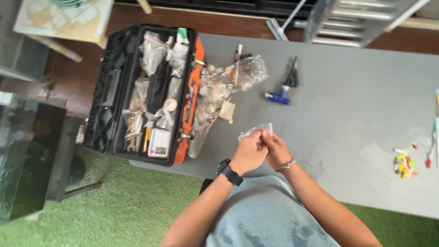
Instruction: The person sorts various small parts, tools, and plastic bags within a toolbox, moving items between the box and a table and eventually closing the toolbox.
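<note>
I see my left hand (248, 153) and right hand (277, 150) pressed together, each grip pinched on a small clear plastic bag (257, 131) above the grey worktop (346, 106), near the open black-and-orange toolbox (144, 93) stuffed with clear packets.

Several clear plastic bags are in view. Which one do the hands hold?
The small clear bag near the table's front edge, pinched between both hands. The other bags lie in the toolbox or piled beside it.

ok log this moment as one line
left hand + right hand: both pinch small clear plastic bag | over grey table | open black-and-orange toolbox at left | small coloured pieces at right
</note>
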